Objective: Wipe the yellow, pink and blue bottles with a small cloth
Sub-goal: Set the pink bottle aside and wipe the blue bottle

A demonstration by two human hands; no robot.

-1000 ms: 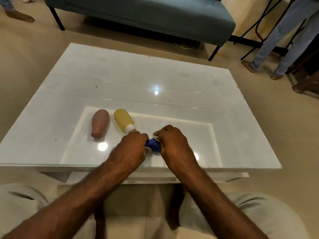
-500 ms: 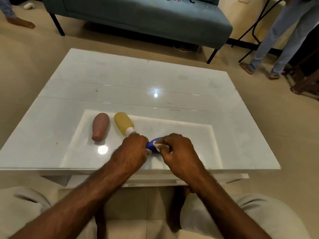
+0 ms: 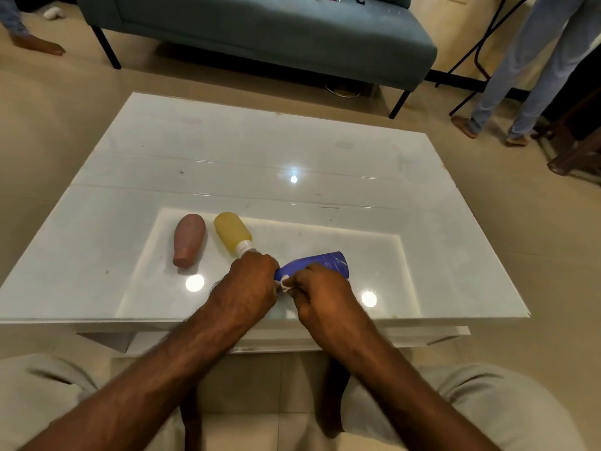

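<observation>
Blue bottle (image 3: 313, 265) lies on its side near the front of the white table (image 3: 422, 222), wide end pointing far-right. Left hand (image 3: 247, 284) closed around its narrow near-left end. Right hand (image 3: 320, 292) pinches a small white cloth (image 3: 285, 285) against the bottle beside the left hand. Yellow bottle (image 3: 232, 234) lies just left, cap touching or nearly touching the left hand. Pink bottle (image 3: 189, 239) lies left of the yellow one, apart.
</observation>
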